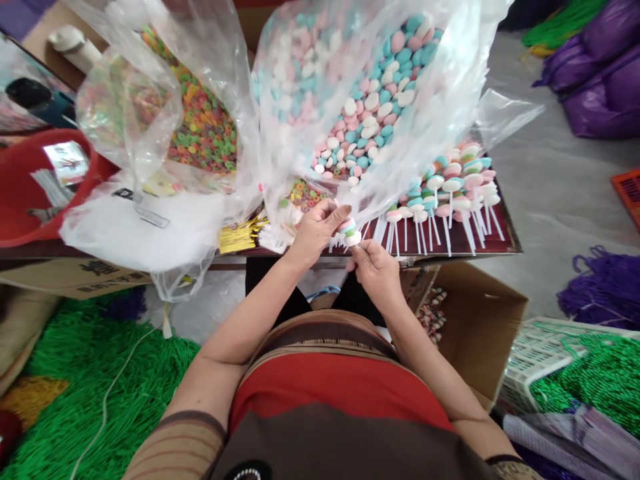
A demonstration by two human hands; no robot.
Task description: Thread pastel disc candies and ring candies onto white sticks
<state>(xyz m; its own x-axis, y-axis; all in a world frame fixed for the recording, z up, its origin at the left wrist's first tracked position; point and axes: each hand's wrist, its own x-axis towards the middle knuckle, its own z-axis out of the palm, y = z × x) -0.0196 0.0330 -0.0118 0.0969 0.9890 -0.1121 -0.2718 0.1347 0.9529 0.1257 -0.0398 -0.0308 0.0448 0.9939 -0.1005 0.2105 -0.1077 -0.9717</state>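
Between my two hands is a candy stick (352, 235), a short stack of pastel pieces, pink, green and white. My right hand (376, 270) is closed around its lower end, just under the white piece. My left hand (320, 230) pinches at the top of the stack. Whether a separate piece sits in those fingertips is hard to see. Behind the hands, a large clear bag (450, 73) holds pink, blue and white candies (370, 120). Finished-looking candy sticks (455, 187) lie piled at the table's right end, white sticks pointing toward me.
Small coloured candy rings (207, 133) fill another clear bag at the left. Yellow ties (240, 235) lie at the table edge, near a red basin (35, 193) with white sticks. An open cardboard box (470, 327) stands below right. Green strands (120, 393) cover the floor at left.
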